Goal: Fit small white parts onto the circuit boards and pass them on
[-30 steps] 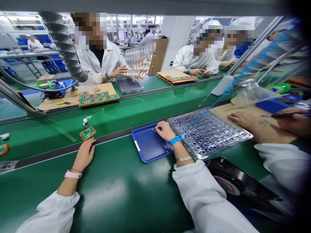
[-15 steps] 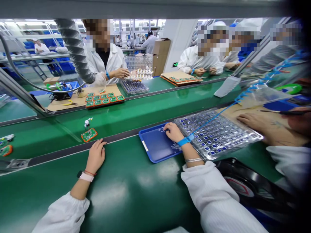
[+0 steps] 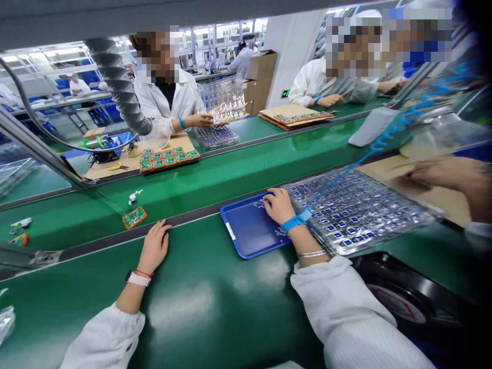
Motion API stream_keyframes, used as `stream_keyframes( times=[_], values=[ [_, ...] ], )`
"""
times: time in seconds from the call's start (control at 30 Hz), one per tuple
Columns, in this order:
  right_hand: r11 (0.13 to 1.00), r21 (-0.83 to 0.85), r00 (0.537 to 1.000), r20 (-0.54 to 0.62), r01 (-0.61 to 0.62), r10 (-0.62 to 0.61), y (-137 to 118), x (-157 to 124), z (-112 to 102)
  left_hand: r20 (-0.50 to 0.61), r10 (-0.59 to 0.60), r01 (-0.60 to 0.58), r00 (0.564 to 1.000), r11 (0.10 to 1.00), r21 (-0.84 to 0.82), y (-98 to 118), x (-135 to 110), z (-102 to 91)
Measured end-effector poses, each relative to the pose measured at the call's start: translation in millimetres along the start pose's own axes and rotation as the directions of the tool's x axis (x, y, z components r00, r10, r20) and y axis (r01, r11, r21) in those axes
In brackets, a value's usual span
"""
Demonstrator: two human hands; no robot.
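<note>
My left hand (image 3: 155, 247) lies flat with fingers stretched out at the dark rail along the bench edge, holding nothing. A green circuit board in an orange frame (image 3: 135, 218) is beyond its fingertips on the green belt, with a small white part (image 3: 134, 198) beside it. Over the right side of a blue tray (image 3: 249, 225) is my right hand (image 3: 280, 207), its fingers bent down and drawn together among tiny whitish pieces (image 3: 282, 231). Whatever its fingertips hold is too small or hidden to make out. A blue wrist strap (image 3: 298, 220) with a coiled cord is on that wrist.
Right of the tray lies a clear plastic blister tray (image 3: 346, 215) with dark blue square parts. A black rounded device (image 3: 403, 292) stands near my right forearm. A neighbour's hand (image 3: 442, 174) is at far right. Across the belt, co-workers sit near framed boards (image 3: 169, 159).
The circuit board has moved left along the belt. My view has shifted slightly. My hands stay in nearly the same places, and the neighbour's hand at right has lifted and blurred.
</note>
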State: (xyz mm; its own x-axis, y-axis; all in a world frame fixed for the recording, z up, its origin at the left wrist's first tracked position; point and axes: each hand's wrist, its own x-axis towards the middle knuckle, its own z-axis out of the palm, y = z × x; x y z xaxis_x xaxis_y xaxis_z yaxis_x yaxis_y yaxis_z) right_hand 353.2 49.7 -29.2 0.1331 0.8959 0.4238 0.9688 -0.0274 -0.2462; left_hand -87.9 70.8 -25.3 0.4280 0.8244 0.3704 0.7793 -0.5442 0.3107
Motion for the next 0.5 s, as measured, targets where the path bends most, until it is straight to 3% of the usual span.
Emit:
stream_keyframes(
  times=[0.13,0.33,0.5],
  values=[
    [0.998,-0.005,0.998,-0.027,-0.056,0.056,1.5,6.0,4.7,-0.016,0.007,-0.007,1.0,1.0,0.001,-1.2,-0.5,2.0],
    [0.964,-0.212,0.985,0.034,-0.16,0.17,-0.2,22.7,11.8,-0.01,0.014,-0.014,1.0,1.0,-0.007,-0.7,-0.7,2.0],
    [0.952,-0.123,0.949,0.109,-0.282,0.295,-3.5,30.1,11.1,0.003,0.007,-0.007,1.0,1.0,-0.002,2.1,-0.9,0.2]
  ],
)
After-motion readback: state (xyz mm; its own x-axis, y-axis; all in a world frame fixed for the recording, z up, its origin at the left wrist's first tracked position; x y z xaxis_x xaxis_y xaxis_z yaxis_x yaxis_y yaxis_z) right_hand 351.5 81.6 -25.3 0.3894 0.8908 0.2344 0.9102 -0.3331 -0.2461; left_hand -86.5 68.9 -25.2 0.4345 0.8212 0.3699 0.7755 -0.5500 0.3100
